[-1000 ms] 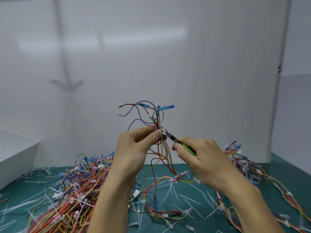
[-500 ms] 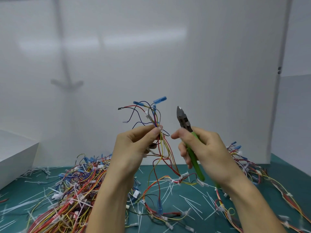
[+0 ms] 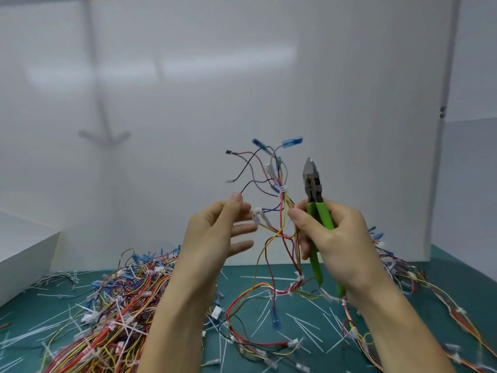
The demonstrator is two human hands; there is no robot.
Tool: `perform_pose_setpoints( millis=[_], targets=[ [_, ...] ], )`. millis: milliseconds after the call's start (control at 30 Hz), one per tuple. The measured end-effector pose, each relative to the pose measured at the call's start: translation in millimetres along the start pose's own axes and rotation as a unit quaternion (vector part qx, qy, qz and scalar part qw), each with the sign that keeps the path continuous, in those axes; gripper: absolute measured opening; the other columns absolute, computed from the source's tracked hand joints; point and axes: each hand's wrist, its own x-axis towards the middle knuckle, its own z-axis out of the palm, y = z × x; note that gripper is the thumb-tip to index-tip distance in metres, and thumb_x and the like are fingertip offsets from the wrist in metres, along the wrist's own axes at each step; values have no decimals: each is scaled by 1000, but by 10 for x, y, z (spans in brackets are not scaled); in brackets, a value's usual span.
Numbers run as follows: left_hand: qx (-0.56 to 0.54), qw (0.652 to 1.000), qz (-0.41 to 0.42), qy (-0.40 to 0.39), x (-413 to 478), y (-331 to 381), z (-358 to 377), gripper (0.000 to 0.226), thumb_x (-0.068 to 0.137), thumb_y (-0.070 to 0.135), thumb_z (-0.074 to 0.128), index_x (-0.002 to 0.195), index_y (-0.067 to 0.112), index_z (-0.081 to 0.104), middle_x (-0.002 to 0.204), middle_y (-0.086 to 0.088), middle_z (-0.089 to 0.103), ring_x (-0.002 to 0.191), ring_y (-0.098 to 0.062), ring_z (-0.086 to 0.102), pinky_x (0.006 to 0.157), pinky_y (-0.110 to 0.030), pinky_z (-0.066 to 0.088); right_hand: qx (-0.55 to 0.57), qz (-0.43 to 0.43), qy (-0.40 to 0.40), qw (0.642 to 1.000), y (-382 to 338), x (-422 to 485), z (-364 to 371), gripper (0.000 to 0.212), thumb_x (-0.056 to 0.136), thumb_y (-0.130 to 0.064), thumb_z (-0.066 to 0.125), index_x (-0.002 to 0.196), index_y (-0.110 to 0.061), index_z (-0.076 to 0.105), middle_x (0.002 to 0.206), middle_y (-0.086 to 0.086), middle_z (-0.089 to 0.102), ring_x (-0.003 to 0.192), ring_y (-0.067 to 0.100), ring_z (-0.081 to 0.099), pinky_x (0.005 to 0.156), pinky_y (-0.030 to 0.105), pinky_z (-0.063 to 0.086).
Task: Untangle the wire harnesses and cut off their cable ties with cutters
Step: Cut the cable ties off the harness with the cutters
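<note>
A wire harness point(image 3: 281, 208) of red, yellow and blue wires hangs in the air in front of me, with a white cable tie point(image 3: 282, 188) round it near the top. Blue terminals point(image 3: 291, 142) fan out above the tie. My right hand point(image 3: 336, 238) grips the green-handled cutters point(image 3: 318, 227), their jaws shut and pointing up. Its thumb and a finger also pinch the harness just below the tie. My left hand point(image 3: 215, 232) is beside the harness with fingers spread and straight, holding nothing. A white connector point(image 3: 256, 212) sits at its fingertips.
A big pile of tangled harnesses point(image 3: 107, 319) lies on the green mat point(image 3: 451, 267) at the left, and another bunch point(image 3: 403, 281) trails off to the right. Several cut white cable ties point(image 3: 306, 329) litter the mat. A white box point(image 3: 24, 251) stands far left. White panels close the back.
My left hand has let go of the harness and opened. My right hand has swung the cutters upright, away from the tie, and now pinches the harness itself.
</note>
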Motion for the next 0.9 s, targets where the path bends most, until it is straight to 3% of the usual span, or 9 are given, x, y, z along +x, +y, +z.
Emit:
perform_pose_setpoints(
  millis=[100, 233, 367, 500, 567, 667, 733, 833, 900],
  targets=[
    [84, 991, -10, -108, -9, -1, -6, 61, 70, 70, 58, 97, 17, 73, 94, 3, 78, 91, -13, 74, 82, -31, 56, 23, 1, 26, 999, -11, 6, -12, 13, 94, -16, 64, 83, -10, 65, 53, 0, 54, 47, 15, 52, 50, 26, 50],
    [77, 977, 17, -198, -55, -10, 64, 51, 74, 61, 67, 102, 19, 75, 101, 2, 77, 99, -10, 72, 93, -32, 51, 17, 4, 31, 999, -13, 3, -1, 12, 94, -19, 64, 83, -13, 66, 53, 0, 55, 48, 15, 53, 51, 27, 52],
    [40, 984, 53, -165, -53, -30, 108, 32, 77, 33, 72, 97, 7, 74, 92, -6, 78, 87, -12, 74, 75, -12, 52, 22, 11, 32, 999, -8, -1, 32, 12, 94, -18, 65, 83, -12, 66, 54, 1, 57, 49, 15, 55, 52, 28, 54],
    [14, 992, 58, -114, -31, -41, 108, 10, 83, 8, 71, 92, 4, 74, 84, -10, 77, 79, -16, 74, 75, -21, 57, 33, 31, 12, 999, -12, -6, 42, 15, 95, -22, 63, 86, -12, 68, 63, 0, 63, 56, 15, 59, 59, 32, 57],
    [15, 995, 53, -81, -26, -38, 97, 11, 82, 4, 72, 91, 10, 75, 83, -9, 77, 80, -17, 74, 83, -28, 59, 17, 34, 5, 999, -21, 4, 25, 23, 94, -32, 61, 87, -11, 68, 68, 0, 66, 58, 15, 59, 62, 34, 57],
    [-5, 998, 46, -47, -14, -35, 81, 16, 81, -1, 73, 92, 10, 74, 82, -7, 77, 77, -16, 74, 86, -26, 58, -83, 17, -20, 996, -47, 10, -49, 51, 86, -62, 49, 86, -14, 67, 72, 1, 68, 60, 15, 59, 66, 40, 54],
    [1, 998, 54, -35, -9, -36, 79, 18, 80, -2, 73, 90, 13, 74, 81, -5, 78, 76, -13, 74, 82, -21, 58, -187, -1, -61, 980, -74, -4, -106, 60, 82, -74, 35, 84, -23, 65, 72, -4, 67, 59, 11, 59, 65, 37, 51],
    [3, 997, 68, -24, -7, -34, 83, 23, 79, -5, 73, 86, 16, 75, 80, -3, 78, 75, -11, 74, 77, -17, 57, -360, -12, -101, 927, -44, -18, -150, 67, 77, -81, 21, 82, -26, 60, 70, -2, 64, 63, 15, 57, 60, 36, 43],
    [13, 997, 78, -17, -10, -35, 84, 24, 79, -6, 74, 82, 18, 75, 80, -2, 78, 76, -12, 74, 74, -16, 57, -437, -28, -97, 894, 3, -20, -138, 63, 81, -78, 22, 84, -26, 57, 67, -1, 59, 65, 18, 54, 56, 35, 38]
  ],
)
